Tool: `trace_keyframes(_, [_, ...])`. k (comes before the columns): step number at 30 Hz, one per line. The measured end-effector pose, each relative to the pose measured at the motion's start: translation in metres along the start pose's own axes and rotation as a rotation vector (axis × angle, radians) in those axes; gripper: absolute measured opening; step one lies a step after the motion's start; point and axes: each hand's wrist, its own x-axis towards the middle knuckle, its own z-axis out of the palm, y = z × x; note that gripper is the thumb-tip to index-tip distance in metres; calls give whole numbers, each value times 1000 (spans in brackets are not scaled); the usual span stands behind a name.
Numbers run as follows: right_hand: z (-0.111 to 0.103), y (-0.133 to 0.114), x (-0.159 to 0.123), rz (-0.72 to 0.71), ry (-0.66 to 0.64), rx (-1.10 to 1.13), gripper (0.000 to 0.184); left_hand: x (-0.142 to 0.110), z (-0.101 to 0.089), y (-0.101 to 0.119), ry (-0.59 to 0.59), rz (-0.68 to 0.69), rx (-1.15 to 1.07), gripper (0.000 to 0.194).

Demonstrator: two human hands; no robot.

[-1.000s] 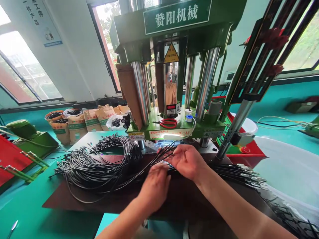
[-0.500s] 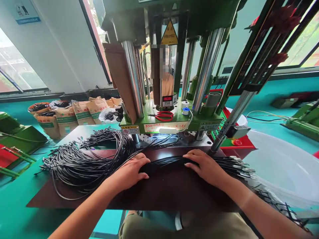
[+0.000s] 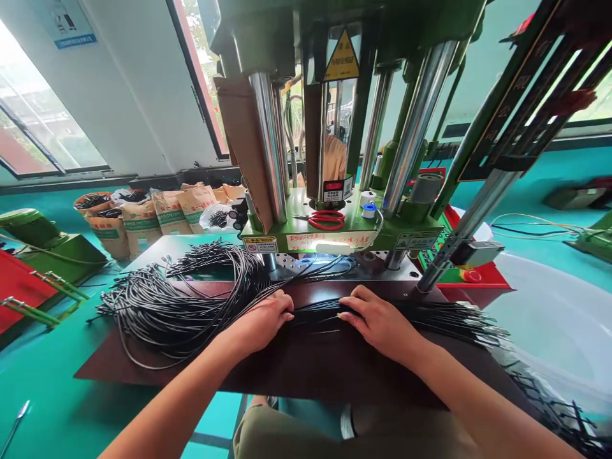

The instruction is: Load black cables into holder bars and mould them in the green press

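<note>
A thick bundle of black cables (image 3: 315, 312) runs across a dark brown board (image 3: 306, 376) in front of a green press machine (image 3: 344, 236). My left hand (image 3: 261, 322) rests on the bundle at its left, fingers curled over the cables. My right hand (image 3: 377, 319) lies on the bundle a little to the right, fingers bent and pressing on the cables. A large loose pile of the same black cables (image 3: 182, 299) spreads out to the left. More cable ends with metal tips (image 3: 473, 325) fan out to the right.
Red-handled scissors (image 3: 326, 220) and a tape roll (image 3: 368, 211) lie on the machine's green base. Brown sacks (image 3: 143, 223) stand at the back left. A large white tub (image 3: 554, 319) sits on the right. A green motor unit (image 3: 33, 233) stands far left.
A second ago my hands were raised over the cables near the machine; they have come down onto the bundle and now press it on the board. The camera view shifted slightly.
</note>
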Motion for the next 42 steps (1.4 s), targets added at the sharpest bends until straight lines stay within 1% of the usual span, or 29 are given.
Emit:
trace_keyframes(3, [0,1,-1,41,6,-51,26,1,1,0,-11,2,17,8])
trace_keyframes(6, [0,-6,7,-22,10,-86,23,1,0,1,-45,11,44,11])
trace_keyframes(10, [4,-20,24,-114,-4,-76,15,-1,-1,4,-75,15,77,12])
trace_keyframes(13, [10,-24,32,-135,5,-64,14,-4,2,2,-51,12,27,14])
trace_keyframes(17, [15,-25,36,-148,14,-64,12,-5,4,0,-19,9,-20,15])
trace_keyframes(20, [13,-27,34,-136,25,-64,12,-5,4,0,-5,22,-24,16])
trace_keyframes(23, [10,-30,32,-108,12,-57,13,-3,5,1,1,0,-13,18])
trace_keyframes(28, [6,-31,35,-68,-71,-70,20,0,8,1,36,-22,11,9])
trace_keyframes(32, [7,-31,42,-37,-150,-114,20,0,11,0,40,-42,24,12])
trace_keyframes(36, [6,-31,47,-10,-180,-140,17,-1,12,-2,24,-65,-3,16])
trace_keyframes(42, [4,-31,49,-10,-197,-130,14,0,10,0,-34,-111,-27,17])
